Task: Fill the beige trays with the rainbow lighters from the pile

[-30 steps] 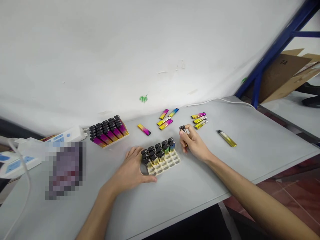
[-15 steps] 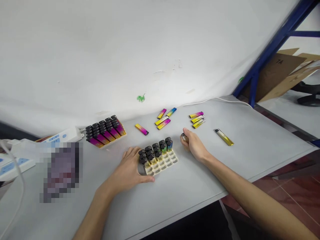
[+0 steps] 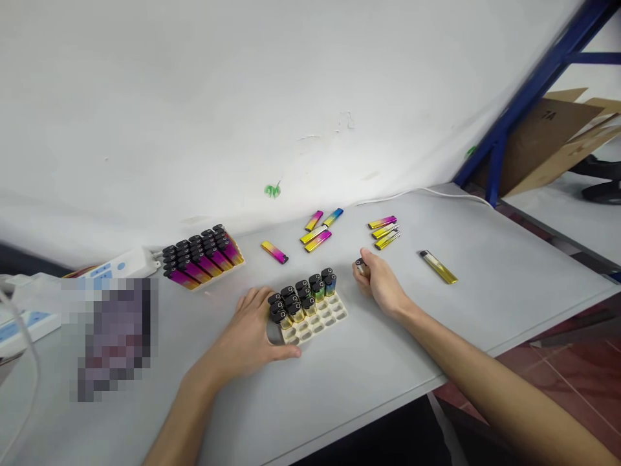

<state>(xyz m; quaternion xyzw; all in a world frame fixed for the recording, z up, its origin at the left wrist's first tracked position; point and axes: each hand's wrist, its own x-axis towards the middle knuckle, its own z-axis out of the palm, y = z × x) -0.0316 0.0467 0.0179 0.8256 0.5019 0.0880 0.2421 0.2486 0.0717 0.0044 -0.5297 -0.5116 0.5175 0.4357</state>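
Observation:
My left hand (image 3: 246, 330) is wrapped round the left end of a cream tray (image 3: 316, 329) with oval slots, thumb along its front corner and fingers behind. Black-topped lighters (image 3: 295, 310), some clear gold, some green or blue, stand upright in the tray's back and left slots. Several front and right slots have nothing in them. To the right of the tray, my right hand (image 3: 381, 283) is closed round a lighter (image 3: 360, 263) whose black top pokes out above the fingers. The rest of that lighter is hidden in the hand.
A second tray (image 3: 213, 281) at the left is packed with purple-and-yellow lighters. Loose lighters (image 3: 317, 241) lie near the wall, with another lighter (image 3: 438, 266) at the right. Power strips (image 3: 121, 262) and a pixelated item (image 3: 116, 330) are at far left.
My right hand has shifted very slightly to the right with the lighter still in it. The view has turned a little; my left hand stays at the tray.

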